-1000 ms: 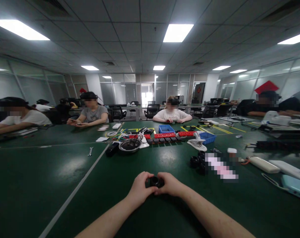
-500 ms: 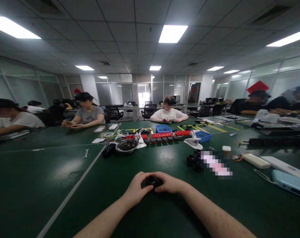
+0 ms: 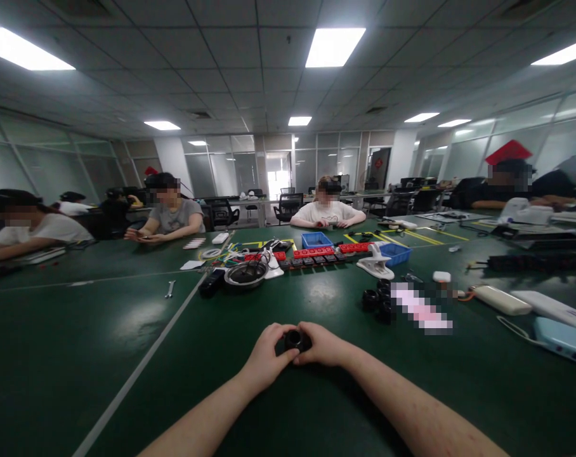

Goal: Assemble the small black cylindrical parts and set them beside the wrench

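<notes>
Both of my hands meet over the green tabletop around one small black round part [image 3: 294, 339], which has a round opening facing up. My left hand [image 3: 265, 357] curls around its left side, thumb along the near edge. From the right, my right hand [image 3: 327, 346] wraps it, fingertips close to those of the left. Much of the part's outer side is hidden by the fingers, and I cannot tell whether it rests on the table. Ahead and to the right stands a cluster of similar black round parts [image 3: 383, 308].
Ahead lie a round speaker-like piece [image 3: 245, 274], red strips [image 3: 313, 252], blue bins [image 3: 316, 240] and a white clamp [image 3: 377, 265]. A wrench [image 3: 170, 290] is at left, a blue power bank [image 3: 561, 336] at right. Several people [image 3: 327, 212] sit around the table.
My right hand's fingers have closed in leftward around the black part, nearer to my left hand. The view has tilted slightly; the table items stay in place.
</notes>
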`<action>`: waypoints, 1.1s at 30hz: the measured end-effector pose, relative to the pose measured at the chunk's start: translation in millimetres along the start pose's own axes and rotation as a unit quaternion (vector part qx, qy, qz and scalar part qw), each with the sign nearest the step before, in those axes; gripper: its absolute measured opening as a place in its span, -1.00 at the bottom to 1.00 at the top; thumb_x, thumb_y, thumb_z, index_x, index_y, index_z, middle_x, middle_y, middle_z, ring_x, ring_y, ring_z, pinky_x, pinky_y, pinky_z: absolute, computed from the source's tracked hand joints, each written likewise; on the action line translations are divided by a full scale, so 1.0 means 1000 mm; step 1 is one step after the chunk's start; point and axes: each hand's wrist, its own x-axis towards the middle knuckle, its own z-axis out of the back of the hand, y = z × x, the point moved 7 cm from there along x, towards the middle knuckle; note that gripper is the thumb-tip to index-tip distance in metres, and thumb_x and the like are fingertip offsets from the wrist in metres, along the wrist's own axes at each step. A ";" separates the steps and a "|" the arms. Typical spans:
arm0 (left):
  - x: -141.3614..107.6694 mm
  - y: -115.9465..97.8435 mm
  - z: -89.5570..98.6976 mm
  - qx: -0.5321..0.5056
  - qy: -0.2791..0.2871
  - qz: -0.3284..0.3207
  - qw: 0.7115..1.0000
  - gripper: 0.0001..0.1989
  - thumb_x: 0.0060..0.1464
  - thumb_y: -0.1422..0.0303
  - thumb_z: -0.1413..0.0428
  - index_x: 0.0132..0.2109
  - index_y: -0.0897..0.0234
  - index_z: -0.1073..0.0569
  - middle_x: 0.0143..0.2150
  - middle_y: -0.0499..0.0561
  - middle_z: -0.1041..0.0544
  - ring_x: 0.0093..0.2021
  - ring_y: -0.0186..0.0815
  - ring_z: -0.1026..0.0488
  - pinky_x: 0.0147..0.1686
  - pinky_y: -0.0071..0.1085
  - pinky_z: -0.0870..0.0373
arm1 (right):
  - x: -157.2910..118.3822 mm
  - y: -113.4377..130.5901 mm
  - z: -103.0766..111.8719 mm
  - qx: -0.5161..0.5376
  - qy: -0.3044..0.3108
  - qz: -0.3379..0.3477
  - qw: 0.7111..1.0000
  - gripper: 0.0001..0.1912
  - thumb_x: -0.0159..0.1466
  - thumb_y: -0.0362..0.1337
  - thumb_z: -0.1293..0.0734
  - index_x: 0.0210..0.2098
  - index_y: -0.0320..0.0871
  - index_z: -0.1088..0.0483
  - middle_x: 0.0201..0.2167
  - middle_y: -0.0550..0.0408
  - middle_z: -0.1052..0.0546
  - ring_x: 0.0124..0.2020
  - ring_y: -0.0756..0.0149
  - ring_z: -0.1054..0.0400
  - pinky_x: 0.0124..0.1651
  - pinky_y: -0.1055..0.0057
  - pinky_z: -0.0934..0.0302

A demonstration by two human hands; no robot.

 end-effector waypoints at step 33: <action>0.000 -0.009 -0.001 0.008 0.067 0.000 0.998 -0.65 -0.13 0.40 -0.15 -0.11 0.19 -0.37 -0.21 0.00 -0.38 -0.18 -0.26 -0.31 -0.17 -0.37 -0.27 | -0.014 0.020 0.005 0.051 0.121 0.051 0.990 -0.55 -0.04 -0.34 -0.37 -0.12 -0.15 -0.32 -0.23 0.13 -0.42 -0.20 0.28 -0.30 -0.15 0.41 -0.15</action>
